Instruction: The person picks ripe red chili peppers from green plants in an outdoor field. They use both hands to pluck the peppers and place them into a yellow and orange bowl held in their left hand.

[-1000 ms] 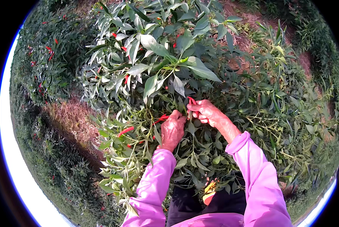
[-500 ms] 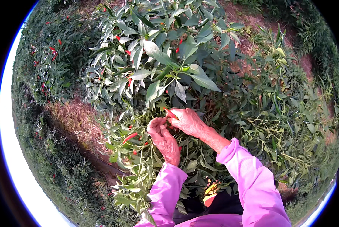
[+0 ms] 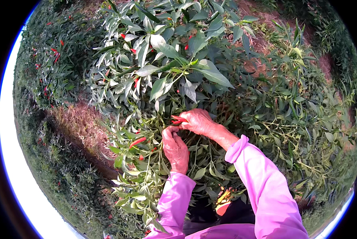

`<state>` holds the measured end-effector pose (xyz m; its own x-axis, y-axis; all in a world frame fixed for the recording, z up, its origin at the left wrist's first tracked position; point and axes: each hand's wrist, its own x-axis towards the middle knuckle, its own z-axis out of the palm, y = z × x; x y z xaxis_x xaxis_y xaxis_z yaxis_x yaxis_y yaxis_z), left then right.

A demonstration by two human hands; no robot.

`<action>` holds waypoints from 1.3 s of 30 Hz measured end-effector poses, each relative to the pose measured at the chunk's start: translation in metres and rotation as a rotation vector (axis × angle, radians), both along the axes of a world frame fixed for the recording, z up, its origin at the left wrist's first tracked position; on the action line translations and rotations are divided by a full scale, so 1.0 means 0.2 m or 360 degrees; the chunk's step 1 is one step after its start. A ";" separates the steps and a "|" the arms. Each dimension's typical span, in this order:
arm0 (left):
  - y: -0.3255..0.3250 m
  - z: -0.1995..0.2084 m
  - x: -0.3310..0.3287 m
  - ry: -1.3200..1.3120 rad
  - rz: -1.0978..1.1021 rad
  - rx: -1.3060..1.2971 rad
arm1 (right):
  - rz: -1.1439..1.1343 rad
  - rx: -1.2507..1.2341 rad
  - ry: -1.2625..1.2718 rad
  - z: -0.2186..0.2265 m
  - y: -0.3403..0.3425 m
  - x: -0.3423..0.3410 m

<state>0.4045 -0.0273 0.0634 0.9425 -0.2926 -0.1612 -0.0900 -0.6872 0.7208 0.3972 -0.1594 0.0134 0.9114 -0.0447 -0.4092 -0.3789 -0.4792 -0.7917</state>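
Observation:
My right hand [image 3: 200,122] is closed around red chili peppers [image 3: 178,119], whose tips stick out to the left past the thumb and fingers. Just below them, my left hand [image 3: 175,150] has its fingers curled in, the fingertips almost meeting the right hand. Whatever lies between those left fingertips is hidden. Both hands are among the stems of a leafy chili plant [image 3: 168,49]. To the left of my left hand hangs another red chili [image 3: 137,142], with a smaller red one [image 3: 141,157] under it.
Large pale leaves and green chilies [image 3: 147,13] rise beyond my hands. Bare stems and drooping leaves [image 3: 280,131] spread to the right. A strip of straw-covered soil [image 3: 81,125] runs along the left, with another chili row [image 3: 55,71] past it.
My left hand has shifted slightly right, its fingers more tightly curled. The right hand has turned a little, and more red chilies now show at its fingertips.

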 end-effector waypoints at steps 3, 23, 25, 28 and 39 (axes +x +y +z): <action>-0.01 0.00 0.00 -0.0142 -0.0102 0.0029 | -0.0446 0.0162 0.0232 -0.07 -0.07 -0.07; 0.01 -0.32 0.08 0.1126 -0.0170 0.0093 | -0.1394 0.1460 0.0476 -0.10 -0.04 -0.23; 0.00 -0.37 0.10 0.1035 -0.0288 0.0130 | -0.1427 0.1476 0.0435 -0.06 -0.05 -0.23; 0.03 -0.50 0.14 0.0705 -0.0514 0.0445 | -0.1541 0.1520 0.0323 -0.07 -0.02 -0.22; -0.03 -0.42 0.10 0.0898 0.0004 0.0205 | -0.1916 0.1554 0.0238 -0.06 0.07 -0.27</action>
